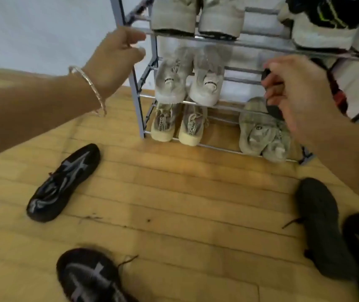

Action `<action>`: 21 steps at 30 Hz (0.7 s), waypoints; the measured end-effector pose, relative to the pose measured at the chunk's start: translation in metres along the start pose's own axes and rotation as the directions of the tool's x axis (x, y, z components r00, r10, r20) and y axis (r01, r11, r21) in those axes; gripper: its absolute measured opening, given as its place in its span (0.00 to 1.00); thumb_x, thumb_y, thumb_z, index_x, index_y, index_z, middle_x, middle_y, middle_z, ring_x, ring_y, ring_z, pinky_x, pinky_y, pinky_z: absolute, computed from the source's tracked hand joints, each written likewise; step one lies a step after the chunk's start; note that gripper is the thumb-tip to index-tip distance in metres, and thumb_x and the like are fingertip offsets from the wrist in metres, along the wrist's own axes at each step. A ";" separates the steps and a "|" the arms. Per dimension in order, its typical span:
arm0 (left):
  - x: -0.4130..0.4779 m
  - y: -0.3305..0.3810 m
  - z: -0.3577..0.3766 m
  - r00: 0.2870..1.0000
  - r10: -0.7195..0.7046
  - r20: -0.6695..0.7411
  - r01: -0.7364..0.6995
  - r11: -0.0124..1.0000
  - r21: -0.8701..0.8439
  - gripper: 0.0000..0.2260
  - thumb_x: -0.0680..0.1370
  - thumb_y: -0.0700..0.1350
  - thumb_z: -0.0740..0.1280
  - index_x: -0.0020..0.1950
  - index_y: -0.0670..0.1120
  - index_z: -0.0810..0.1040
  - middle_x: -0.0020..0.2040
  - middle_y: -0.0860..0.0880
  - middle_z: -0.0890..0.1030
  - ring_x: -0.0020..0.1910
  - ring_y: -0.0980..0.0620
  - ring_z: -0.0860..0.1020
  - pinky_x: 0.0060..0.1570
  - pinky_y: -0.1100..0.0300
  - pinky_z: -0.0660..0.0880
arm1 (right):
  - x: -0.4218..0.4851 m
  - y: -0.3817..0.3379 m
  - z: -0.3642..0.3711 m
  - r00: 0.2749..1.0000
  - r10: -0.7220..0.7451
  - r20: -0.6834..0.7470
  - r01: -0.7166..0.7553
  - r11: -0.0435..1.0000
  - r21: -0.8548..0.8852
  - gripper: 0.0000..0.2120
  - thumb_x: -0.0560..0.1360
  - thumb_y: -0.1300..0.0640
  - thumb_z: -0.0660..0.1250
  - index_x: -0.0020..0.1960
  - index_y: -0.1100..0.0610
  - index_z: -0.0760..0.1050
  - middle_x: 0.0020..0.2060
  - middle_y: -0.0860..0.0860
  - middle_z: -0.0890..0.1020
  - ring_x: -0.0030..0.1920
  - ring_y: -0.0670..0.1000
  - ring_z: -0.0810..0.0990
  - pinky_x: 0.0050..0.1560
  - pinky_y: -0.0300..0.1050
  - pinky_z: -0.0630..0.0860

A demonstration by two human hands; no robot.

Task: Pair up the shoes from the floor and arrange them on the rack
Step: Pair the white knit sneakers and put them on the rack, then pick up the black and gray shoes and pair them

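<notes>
A grey metal shoe rack (136,94) stands against the wall with pale shoe pairs on its tiers. My left hand (117,57), with a bracelet on the wrist, hovers at the rack's left post, fingers loosely curled and holding nothing. My right hand (294,92) grips a dark shoe (272,107) by its heel in front of the middle tier, right side. On the floor lie a black shoe with grey stripes (63,184) at the left, a matching one (91,277) at the bottom, and two dark shoes (322,227) at the right.
White sneakers (196,16) sit on the upper tier, a grey-white pair (189,79) on the middle, a cream pair (178,125) and a grey pair (261,131) on the bottom. Black-and-green shoes (326,16) sit top right. Bare wooden floor (185,192) lies before the rack.
</notes>
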State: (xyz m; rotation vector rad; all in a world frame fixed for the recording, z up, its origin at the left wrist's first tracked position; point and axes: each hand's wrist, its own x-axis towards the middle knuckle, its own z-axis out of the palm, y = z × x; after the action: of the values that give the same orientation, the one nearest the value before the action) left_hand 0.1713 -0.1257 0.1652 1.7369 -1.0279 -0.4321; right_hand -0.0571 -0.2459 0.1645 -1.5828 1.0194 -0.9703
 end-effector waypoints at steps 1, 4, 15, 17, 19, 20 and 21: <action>-0.021 -0.010 -0.003 0.995 -0.090 0.048 0.089 0.996 0.025 0.14 0.78 0.38 0.60 0.63 0.46 0.75 0.59 0.49 0.75 0.56 0.55 0.71 0.55 0.65 0.69 | -0.032 0.017 0.000 0.996 0.033 0.079 -0.035 0.999 0.020 0.08 0.77 0.58 0.61 0.41 0.51 0.75 0.33 0.49 0.75 0.31 0.46 0.73 0.31 0.38 0.70; -0.105 -0.051 -0.021 0.918 -0.337 0.211 0.353 0.935 -0.040 0.10 0.77 0.36 0.63 0.45 0.49 0.81 0.53 0.51 0.80 0.53 0.56 0.76 0.51 0.62 0.72 | -0.132 0.064 0.003 0.927 0.254 0.277 -0.240 0.967 -0.085 0.10 0.78 0.61 0.60 0.43 0.50 0.77 0.36 0.50 0.78 0.34 0.47 0.75 0.34 0.39 0.72; -0.259 -0.158 -0.040 0.727 -0.683 0.073 0.679 0.730 0.078 0.13 0.76 0.31 0.57 0.47 0.46 0.76 0.43 0.52 0.78 0.48 0.53 0.76 0.46 0.65 0.69 | -0.274 0.136 0.089 0.496 0.635 0.593 -0.479 0.769 -0.423 0.06 0.78 0.56 0.61 0.54 0.52 0.74 0.51 0.50 0.75 0.48 0.47 0.75 0.46 0.38 0.73; -0.266 -0.163 -0.034 0.704 -0.703 0.100 0.696 0.711 0.101 0.14 0.76 0.31 0.57 0.48 0.47 0.76 0.44 0.52 0.79 0.52 0.51 0.76 0.53 0.61 0.68 | -0.278 0.149 0.114 0.424 0.656 0.625 -0.469 0.749 -0.468 0.12 0.77 0.54 0.62 0.60 0.49 0.71 0.56 0.46 0.73 0.55 0.46 0.73 0.50 0.37 0.71; -0.267 -0.168 -0.027 0.696 -0.710 0.103 0.706 0.704 0.082 0.14 0.76 0.32 0.58 0.46 0.49 0.77 0.45 0.52 0.79 0.52 0.51 0.76 0.57 0.58 0.69 | -0.284 0.165 0.137 0.373 0.655 0.657 -0.448 0.747 -0.490 0.18 0.75 0.52 0.65 0.64 0.50 0.67 0.56 0.44 0.72 0.57 0.45 0.72 0.54 0.39 0.71; -0.265 -0.169 -0.024 0.700 -0.708 0.094 0.706 0.706 0.053 0.14 0.76 0.32 0.58 0.45 0.50 0.77 0.45 0.51 0.80 0.51 0.51 0.76 0.59 0.56 0.70 | -0.291 0.173 0.148 0.359 0.648 0.671 -0.423 0.754 -0.502 0.20 0.74 0.50 0.66 0.64 0.50 0.67 0.56 0.44 0.73 0.58 0.45 0.73 0.57 0.42 0.72; -0.264 -0.170 -0.020 0.711 -0.698 0.082 0.699 0.715 0.023 0.14 0.76 0.31 0.59 0.44 0.49 0.77 0.44 0.51 0.80 0.51 0.50 0.77 0.60 0.55 0.71 | -0.299 0.182 0.158 0.379 0.639 0.669 -0.350 0.768 -0.536 0.22 0.72 0.48 0.67 0.63 0.50 0.66 0.57 0.44 0.75 0.58 0.46 0.74 0.60 0.45 0.73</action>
State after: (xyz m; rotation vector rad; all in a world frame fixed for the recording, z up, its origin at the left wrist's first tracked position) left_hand 0.1086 0.1159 -0.0255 2.0808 -0.3648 -0.9971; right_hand -0.0368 0.0516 -0.0769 -1.5360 0.8581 0.4425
